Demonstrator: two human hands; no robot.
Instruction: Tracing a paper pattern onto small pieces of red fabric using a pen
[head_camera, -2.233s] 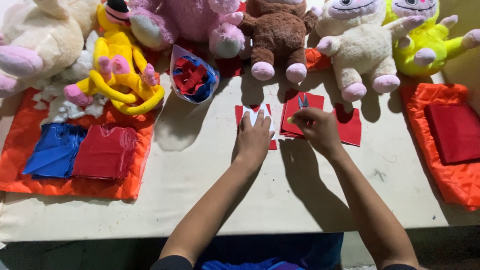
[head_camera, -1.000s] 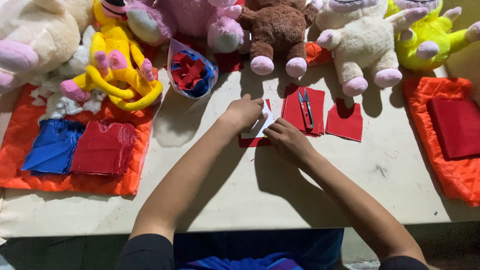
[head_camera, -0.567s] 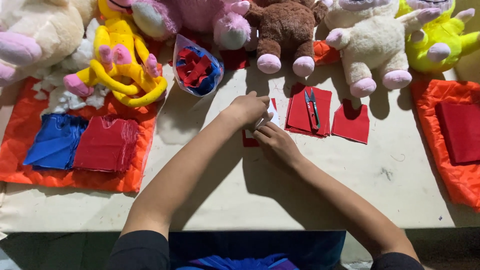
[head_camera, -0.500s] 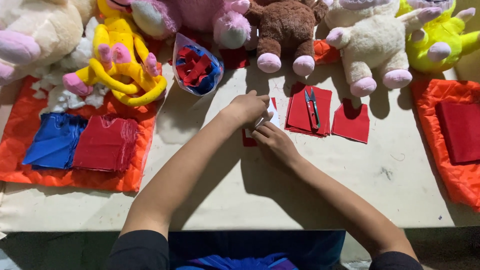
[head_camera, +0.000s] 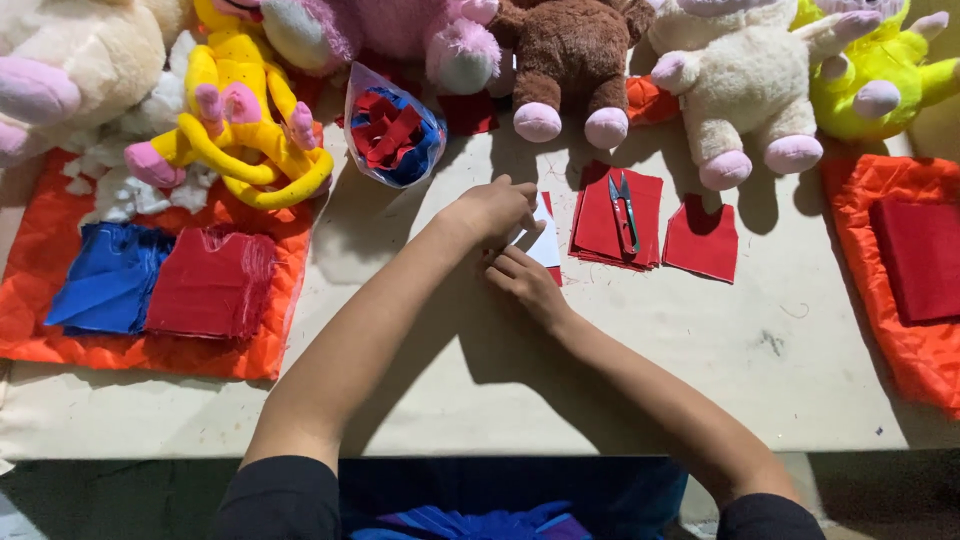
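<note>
My left hand reaches across and pinches the top edge of a small white card. The card lies on a red fabric piece near the middle of the pale table. Just below it, my right hand curls its fingers on the lower left edge of that card and fabric. Right of both hands, thread snips with a red handle rest on a stack of red fabric pieces. Another cut red piece lies further right.
Several plush toys line the back edge, among them a yellow toy, a brown toy and a cream toy. A plastic bag of red and blue scraps stands behind my left hand. Orange cloth at left holds blue and red stacks. Orange cloth at right holds red fabric.
My right hand has left the snips on the red stack and come left to the white card. My left hand has gone from lying flat to pinching the card's edge.
</note>
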